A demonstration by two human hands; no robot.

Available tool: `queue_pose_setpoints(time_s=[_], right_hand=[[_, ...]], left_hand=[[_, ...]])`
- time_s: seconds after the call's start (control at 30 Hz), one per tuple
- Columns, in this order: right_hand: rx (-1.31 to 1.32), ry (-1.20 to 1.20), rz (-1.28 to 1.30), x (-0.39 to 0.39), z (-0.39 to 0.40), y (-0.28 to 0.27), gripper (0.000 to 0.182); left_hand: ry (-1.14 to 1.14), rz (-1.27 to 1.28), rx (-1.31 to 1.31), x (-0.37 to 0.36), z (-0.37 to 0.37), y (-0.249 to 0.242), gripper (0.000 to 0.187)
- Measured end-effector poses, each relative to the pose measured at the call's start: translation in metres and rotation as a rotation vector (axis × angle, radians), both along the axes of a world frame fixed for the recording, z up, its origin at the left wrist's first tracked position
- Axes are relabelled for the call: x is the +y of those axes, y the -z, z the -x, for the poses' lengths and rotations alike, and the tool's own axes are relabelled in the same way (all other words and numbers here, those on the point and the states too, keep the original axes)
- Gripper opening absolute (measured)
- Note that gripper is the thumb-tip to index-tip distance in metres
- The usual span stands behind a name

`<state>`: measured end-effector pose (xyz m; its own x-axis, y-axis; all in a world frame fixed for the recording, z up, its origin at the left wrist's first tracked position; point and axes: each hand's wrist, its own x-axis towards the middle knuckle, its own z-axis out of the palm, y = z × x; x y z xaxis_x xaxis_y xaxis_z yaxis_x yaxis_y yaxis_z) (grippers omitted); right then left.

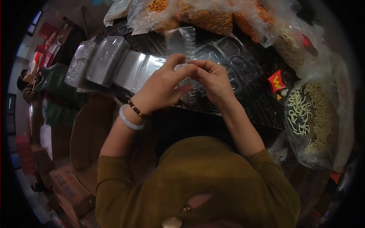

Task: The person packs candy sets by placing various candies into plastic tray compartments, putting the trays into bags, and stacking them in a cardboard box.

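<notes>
My left hand and my right hand meet over the black-covered work surface. The left wears a dark beaded bracelet and a white bangle; its fingers bend in against the right fingertips, while its thumb stands apart. My right thumb and forefinger are pinched together. Whatever lies between the fingertips is too small or hidden to name. Beneath and beyond the hands lie an upright-looking clear plastic piece with ribbed edges and clear moulded trays. Beside the left hand is glossy clear plastic.
Nested clear plastic containers stand at left. Bags of orange snacks line the back. On the right are a bag of pale stick-shaped pieces and a small red packet. A cardboard box sits lower left.
</notes>
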<state>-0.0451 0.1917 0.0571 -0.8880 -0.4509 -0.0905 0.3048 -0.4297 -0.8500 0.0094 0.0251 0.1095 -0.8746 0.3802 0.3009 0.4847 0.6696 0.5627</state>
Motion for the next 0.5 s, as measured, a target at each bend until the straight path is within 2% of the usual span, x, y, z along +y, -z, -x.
queue_pose_setpoints(time_s=[0.13, 0.23, 0.27, 0.37, 0.4, 0.5], right_hand=[[-0.153, -0.002, 0.087, -0.001, 0.009, 0.011, 0.016], [-0.168, 0.035, 0.109, 0.007, 0.020, 0.010, 0.016], [-0.151, 0.012, 0.082, 0.008, 0.021, 0.010, 0.015], [-0.090, -0.096, 0.023, 0.008, 0.022, 0.018, 0.014], [-0.070, -0.127, 0.030, 0.007, 0.022, 0.020, 0.014], [-0.107, -0.090, 0.046, 0.004, 0.015, 0.018, 0.015]], left_hand=[[0.047, 0.476, 0.389, -0.014, 0.018, -0.011, 0.054], [0.222, 0.560, 0.317, -0.035, 0.039, 0.008, 0.054], [0.227, 0.496, 0.272, -0.034, 0.043, 0.014, 0.057], [0.233, 0.406, 0.381, -0.015, 0.047, -0.005, 0.060], [0.261, 0.498, 0.422, -0.016, 0.052, 0.000, 0.057], [0.328, 0.551, 0.403, -0.017, 0.057, 0.004, 0.044]])
